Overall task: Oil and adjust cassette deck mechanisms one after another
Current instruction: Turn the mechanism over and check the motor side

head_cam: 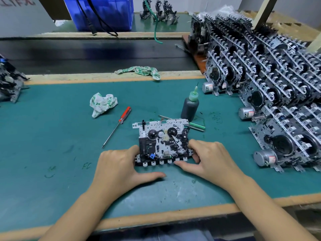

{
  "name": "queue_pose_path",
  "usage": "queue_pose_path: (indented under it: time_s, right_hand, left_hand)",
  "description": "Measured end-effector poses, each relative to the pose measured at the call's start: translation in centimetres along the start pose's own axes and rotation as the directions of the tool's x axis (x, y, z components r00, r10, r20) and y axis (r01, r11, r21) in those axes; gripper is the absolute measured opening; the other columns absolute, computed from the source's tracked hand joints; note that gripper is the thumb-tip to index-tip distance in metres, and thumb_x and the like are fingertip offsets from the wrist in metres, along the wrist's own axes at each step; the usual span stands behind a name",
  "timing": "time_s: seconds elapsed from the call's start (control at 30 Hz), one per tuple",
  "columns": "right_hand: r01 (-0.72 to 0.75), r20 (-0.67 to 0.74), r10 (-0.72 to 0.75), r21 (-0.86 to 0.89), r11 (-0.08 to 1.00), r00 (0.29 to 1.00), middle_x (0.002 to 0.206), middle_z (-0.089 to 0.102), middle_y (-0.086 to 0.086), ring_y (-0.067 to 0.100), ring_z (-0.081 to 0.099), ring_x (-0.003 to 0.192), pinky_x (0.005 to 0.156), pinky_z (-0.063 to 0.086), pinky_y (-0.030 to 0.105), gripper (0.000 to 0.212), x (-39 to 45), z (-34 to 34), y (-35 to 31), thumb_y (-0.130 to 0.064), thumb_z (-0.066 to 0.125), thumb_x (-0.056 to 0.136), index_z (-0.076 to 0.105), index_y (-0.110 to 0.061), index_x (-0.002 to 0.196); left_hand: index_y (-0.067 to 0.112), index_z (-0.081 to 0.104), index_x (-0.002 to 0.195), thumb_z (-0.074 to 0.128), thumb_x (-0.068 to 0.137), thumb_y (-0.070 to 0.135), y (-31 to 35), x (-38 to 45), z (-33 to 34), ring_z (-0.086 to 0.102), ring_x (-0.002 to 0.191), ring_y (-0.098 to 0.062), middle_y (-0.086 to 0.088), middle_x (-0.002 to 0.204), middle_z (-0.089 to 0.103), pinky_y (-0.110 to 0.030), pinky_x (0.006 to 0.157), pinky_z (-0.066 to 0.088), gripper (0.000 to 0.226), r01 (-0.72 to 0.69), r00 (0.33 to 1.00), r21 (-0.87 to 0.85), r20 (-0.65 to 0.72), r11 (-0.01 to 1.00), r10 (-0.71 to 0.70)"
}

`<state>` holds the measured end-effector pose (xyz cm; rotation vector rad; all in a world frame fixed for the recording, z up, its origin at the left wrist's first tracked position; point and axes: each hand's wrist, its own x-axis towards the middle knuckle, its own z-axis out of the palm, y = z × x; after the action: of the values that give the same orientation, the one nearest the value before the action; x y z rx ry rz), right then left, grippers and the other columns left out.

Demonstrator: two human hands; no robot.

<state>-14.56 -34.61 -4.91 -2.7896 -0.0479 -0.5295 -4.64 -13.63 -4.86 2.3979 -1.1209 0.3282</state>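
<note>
A cassette deck mechanism (162,140) lies flat on the green mat (52,133), reels facing up, in the middle of the bench. My left hand (119,167) grips its lower left corner, thumb stretched along the mat below it. My right hand (210,160) grips the lower right corner, thumb pressed near the row of white tabs on the front edge. A dark oil bottle (190,106) with a green needle nozzle stands upright just behind the mechanism. A red-handled screwdriver (118,125) lies to the left of it.
Stacked cassette mechanisms (271,94) with motors fill the right side. A crumpled rag (102,103) lies on the mat, another rag (140,70) on the far wooden edge. Green-handled tweezers (197,126) lie right of the mechanism. More mechanisms (8,80) sit at left. A blue crate (102,13) stands at back.
</note>
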Motion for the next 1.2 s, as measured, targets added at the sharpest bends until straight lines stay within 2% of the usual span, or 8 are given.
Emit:
queue_pose_path:
  time_s: [0.3, 0.47, 0.53, 0.63, 0.73, 0.9, 1.03, 1.2]
  right_hand:
    - [-0.173, -0.095, 0.159, -0.154, 0.973, 0.983, 0.045, 0.032, -0.008, 0.019, 0.041, 0.036, 0.041, 0.025, 0.022, 0.058, 0.1, 0.4, -1.5, -0.072, 0.045, 0.068, 0.042, -0.016, 0.055]
    - [-0.031, 0.047, 0.037, -0.127, 0.991, 0.998, 0.054, 0.032, -0.013, 0.019, 0.043, 0.041, 0.042, 0.026, 0.024, 0.051, 0.1, -0.4, -0.2, -0.069, 0.043, 0.073, 0.04, -0.018, 0.065]
    - [-0.002, 0.045, 0.008, -0.131, 0.991, 0.999, 0.054, 0.032, -0.012, 0.02, 0.044, 0.04, 0.04, 0.026, 0.024, 0.045, 0.1, -0.6, -0.1, -0.063, 0.044, 0.076, 0.04, -0.019, 0.066]
    - [0.009, 0.034, -0.004, -0.152, 0.988, 0.999, 0.05, 0.039, -0.009, 0.02, 0.043, 0.039, 0.04, 0.025, 0.024, 0.047, 0.0, -0.4, -0.2, -0.06, 0.043, 0.079, 0.046, -0.015, 0.064]
    - [0.012, 0.025, -0.008, -0.164, 0.986, 1.0, 0.05, 0.044, -0.006, 0.022, 0.043, 0.039, 0.041, 0.025, 0.023, 0.051, 0.0, -0.2, -0.1, -0.061, 0.043, 0.08, 0.05, -0.013, 0.064]
    - [-0.032, 0.026, 0.035, -0.11, 0.993, 0.999, 0.049, 0.042, -0.005, 0.022, 0.041, 0.04, 0.041, 0.027, 0.025, 0.046, 0.0, -0.1, -0.3, -0.059, 0.047, 0.074, 0.044, -0.015, 0.062]
    - [0.013, 0.08, -0.01, -0.039, 0.999, 0.997, 0.052, 0.04, -0.008, 0.017, 0.038, 0.043, 0.043, 0.027, 0.024, 0.049, -0.1, -0.6, 0.1, -0.063, 0.052, 0.071, 0.042, -0.015, 0.064]
    - [-0.011, 0.058, 0.012, -0.023, 1.0, 0.998, 0.054, 0.036, -0.01, 0.017, 0.038, 0.045, 0.042, 0.034, 0.029, 0.05, 0.0, -0.5, -0.1, -0.066, 0.051, 0.072, 0.038, -0.018, 0.065]
  left_hand:
    - [0.015, 0.054, 0.055, 0.05, 0.062, 0.077, -0.6, -0.4, -0.4, 0.048, 0.032, -0.018, 0.001, 0.033, 0.041, -0.031, 0.035, 0.042, 0.063, -0.025, 0.999, 0.019, 0.042, 1.0, 0.024]
    - [0.016, 0.049, 0.05, 0.048, 0.062, 0.075, -0.1, -0.3, -0.2, 0.049, 0.032, -0.021, 0.0, 0.032, 0.041, -0.026, 0.034, 0.037, 0.06, 0.035, 0.999, 0.086, 0.027, 0.996, -0.037]
    - [0.016, 0.051, 0.053, 0.048, 0.062, 0.076, -0.5, -0.3, -0.3, 0.049, 0.033, -0.019, 0.001, 0.033, 0.041, -0.027, 0.034, 0.038, 0.061, 0.009, 0.999, 0.084, 0.046, 0.996, -0.013]
    - [0.017, 0.047, 0.053, 0.051, 0.066, 0.068, -1.0, -0.3, -0.6, 0.045, 0.031, -0.017, 0.004, 0.034, 0.039, -0.025, 0.031, 0.037, 0.053, -0.074, 0.997, 0.073, 0.017, 0.995, 0.073]
    - [0.017, 0.05, 0.051, 0.053, 0.069, 0.062, -1.0, -0.2, -0.4, 0.044, 0.029, -0.018, 0.002, 0.033, 0.039, -0.022, 0.032, 0.033, 0.049, -0.058, 0.997, 0.103, -0.041, 0.993, 0.063]
    - [0.018, 0.046, 0.049, 0.054, 0.071, 0.062, -1.2, -0.2, -0.1, 0.041, 0.028, -0.02, 0.002, 0.033, 0.037, -0.02, 0.033, 0.029, 0.05, -0.123, 0.987, 0.101, -0.093, 0.987, 0.133]
    - [0.019, 0.041, 0.047, 0.052, 0.073, 0.061, -0.9, -0.2, 0.0, 0.037, 0.026, -0.019, 0.0, 0.031, 0.033, -0.018, 0.035, 0.025, 0.05, -0.084, 0.988, 0.154, -0.114, 0.984, 0.102]
    - [0.016, 0.045, 0.049, 0.052, 0.073, 0.06, -1.1, -0.1, 0.2, 0.04, 0.027, -0.02, 0.0, 0.032, 0.036, -0.02, 0.033, 0.029, 0.051, -0.106, 0.989, 0.122, -0.091, 0.987, 0.117]
